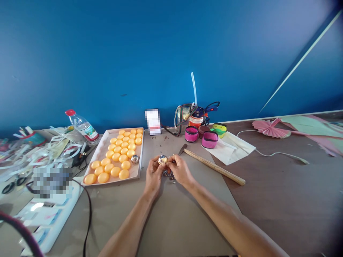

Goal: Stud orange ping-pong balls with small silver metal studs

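Between our left hand and right hand, we pinch a silvery ball, metal bits near its five o'clock.

Person, seen from here: left hand and right hand bare, ungloved. Left forearm, right forearm bare too, slim, smooth in outline, narrow at the wrists, broader towards the elbows. Nails too small to make out.

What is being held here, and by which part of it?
The left hand and right hand hold a shiny silver ball between them, fingers at its sides and lower edge.
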Demonstrator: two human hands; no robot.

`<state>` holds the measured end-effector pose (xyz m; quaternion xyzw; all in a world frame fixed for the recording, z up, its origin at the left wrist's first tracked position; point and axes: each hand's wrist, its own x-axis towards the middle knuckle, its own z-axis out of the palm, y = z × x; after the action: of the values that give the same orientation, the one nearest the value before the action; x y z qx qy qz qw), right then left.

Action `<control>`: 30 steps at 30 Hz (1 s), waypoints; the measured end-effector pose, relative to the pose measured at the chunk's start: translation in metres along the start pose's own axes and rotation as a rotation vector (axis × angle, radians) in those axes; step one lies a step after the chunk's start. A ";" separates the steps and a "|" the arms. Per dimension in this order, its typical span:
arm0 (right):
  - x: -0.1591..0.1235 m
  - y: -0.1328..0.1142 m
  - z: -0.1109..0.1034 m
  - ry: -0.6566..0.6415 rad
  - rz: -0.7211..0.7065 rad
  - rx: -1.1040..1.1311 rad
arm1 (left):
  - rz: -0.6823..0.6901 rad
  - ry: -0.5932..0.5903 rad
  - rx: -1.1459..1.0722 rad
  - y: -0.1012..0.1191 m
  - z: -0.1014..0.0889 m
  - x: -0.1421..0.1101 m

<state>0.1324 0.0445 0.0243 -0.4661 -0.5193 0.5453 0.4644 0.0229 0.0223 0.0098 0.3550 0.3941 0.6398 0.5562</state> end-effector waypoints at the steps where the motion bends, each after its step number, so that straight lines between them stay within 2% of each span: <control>1: 0.001 0.000 -0.001 -0.011 0.004 0.012 | -0.013 -0.008 -0.026 0.000 0.000 0.000; 4: 0.005 0.001 -0.007 -0.048 -0.033 0.046 | -0.056 -0.024 -0.123 0.001 0.001 0.002; 6: 0.008 0.002 -0.013 -0.019 -0.110 -0.025 | -0.085 -0.015 -0.170 0.004 0.000 0.004; 8: 0.011 0.003 -0.020 0.036 -0.216 -0.213 | -0.107 0.003 -0.204 0.007 0.000 0.005; 10: 0.013 0.004 -0.025 0.032 -0.299 -0.486 | -0.120 0.014 -0.231 0.009 -0.001 0.006; 14: 0.011 0.007 -0.026 -0.087 -0.287 -1.059 | -0.121 0.026 -0.257 0.012 -0.001 0.006; 17: 0.009 0.008 -0.023 -0.145 -0.277 -1.242 | -0.117 0.028 -0.246 0.012 0.000 0.006; 25: 0.014 0.013 -0.020 -0.096 -0.326 -1.211 | -0.110 0.019 -0.232 0.011 -0.001 0.006; 27: 0.014 0.014 -0.021 -0.047 -0.349 -1.125 | -0.115 0.016 -0.240 0.011 -0.001 0.006; 30: 0.014 0.013 -0.022 0.052 -0.374 -0.856 | -0.128 0.009 -0.249 0.012 -0.001 0.005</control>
<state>0.1516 0.0605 0.0100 -0.5278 -0.7608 0.1773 0.3335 0.0162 0.0263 0.0208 0.2547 0.3359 0.6485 0.6338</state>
